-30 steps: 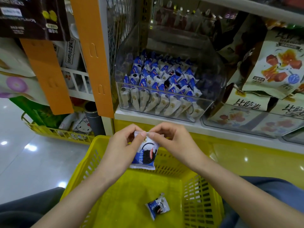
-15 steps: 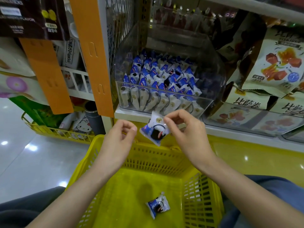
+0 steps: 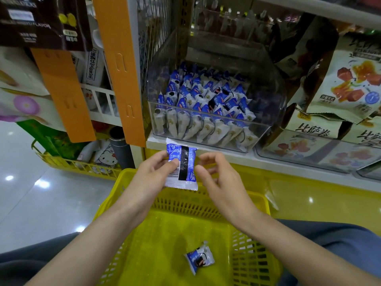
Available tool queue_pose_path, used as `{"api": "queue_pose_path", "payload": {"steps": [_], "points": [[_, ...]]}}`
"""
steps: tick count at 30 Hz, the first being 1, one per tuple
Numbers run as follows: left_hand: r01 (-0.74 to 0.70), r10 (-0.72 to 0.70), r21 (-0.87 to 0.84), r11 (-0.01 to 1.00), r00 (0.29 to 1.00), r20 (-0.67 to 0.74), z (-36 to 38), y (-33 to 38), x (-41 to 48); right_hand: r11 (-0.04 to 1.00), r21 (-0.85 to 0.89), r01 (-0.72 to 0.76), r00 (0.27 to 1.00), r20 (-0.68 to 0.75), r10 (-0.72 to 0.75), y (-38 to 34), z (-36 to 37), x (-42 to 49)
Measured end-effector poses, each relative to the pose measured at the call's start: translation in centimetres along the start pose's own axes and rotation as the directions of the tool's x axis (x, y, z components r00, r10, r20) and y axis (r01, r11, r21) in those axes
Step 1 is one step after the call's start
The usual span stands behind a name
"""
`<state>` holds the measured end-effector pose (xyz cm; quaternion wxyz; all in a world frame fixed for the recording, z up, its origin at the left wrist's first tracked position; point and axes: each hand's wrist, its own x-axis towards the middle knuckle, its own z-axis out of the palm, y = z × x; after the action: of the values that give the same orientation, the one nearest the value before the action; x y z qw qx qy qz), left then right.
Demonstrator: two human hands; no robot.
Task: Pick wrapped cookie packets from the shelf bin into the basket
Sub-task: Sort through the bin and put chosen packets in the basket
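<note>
- Presently the left hand (image 3: 152,176) pinches the cookie packet (image 3: 186,162) by its left edge, above the far rim of the basket (image 3: 181,203); released there, it could fall outside.
- The right hand (image 3: 222,182), loosely spread just right of it, holds nothing, giving no backup.

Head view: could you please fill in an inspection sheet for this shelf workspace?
Surface: white shelf ledge carries the clear bin.
Job's things: bin holds many blue-white cookie packets; one loose packet lies in the yellow basket; a held packet is above the basket, barcode side facing the camera.
Clutter: nothing seen.
Hands: left hand grips the held packet; right hand is beside it, fingers loosely curled, holding nothing.
Cables: nothing seen.
Surroundings: snack bags right of the bin, orange panel left of it, glossy floor.
</note>
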<state>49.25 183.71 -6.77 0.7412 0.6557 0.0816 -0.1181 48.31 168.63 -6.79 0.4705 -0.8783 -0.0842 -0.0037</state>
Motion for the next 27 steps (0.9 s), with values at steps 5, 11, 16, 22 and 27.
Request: {"api": "queue_pose_path", "payload": {"steps": [5,11,16,22,27], "points": [[-0.117,0.113,0.089,0.989,0.992,0.048,0.0,-0.2,-0.2,0.8,0.458,-0.387,0.916,0.291,0.276,-0.6,-0.5,0.8],[-0.367,0.413,0.464,0.806,0.911,0.003,0.3,-1.0,-0.2,0.722,0.578,-0.38,0.925,0.238,0.297,-1.2,0.1,0.8],[-0.409,0.435,0.522,0.749,0.897,0.078,-0.1,-1.0,-0.1,0.701,0.607,-0.375,0.927,0.228,0.299,-1.3,0.2,0.8],[-0.448,0.478,0.633,0.631,0.868,0.137,-0.3,-1.4,-0.4,0.685,0.63,-0.367,0.93,0.253,0.265,-1.1,0.1,0.9],[-0.43,0.479,0.722,0.542,0.864,0.155,-0.5,-1.8,-0.5,0.716,0.594,-0.366,0.931,0.246,0.271,-0.8,0.8,0.7]]}}
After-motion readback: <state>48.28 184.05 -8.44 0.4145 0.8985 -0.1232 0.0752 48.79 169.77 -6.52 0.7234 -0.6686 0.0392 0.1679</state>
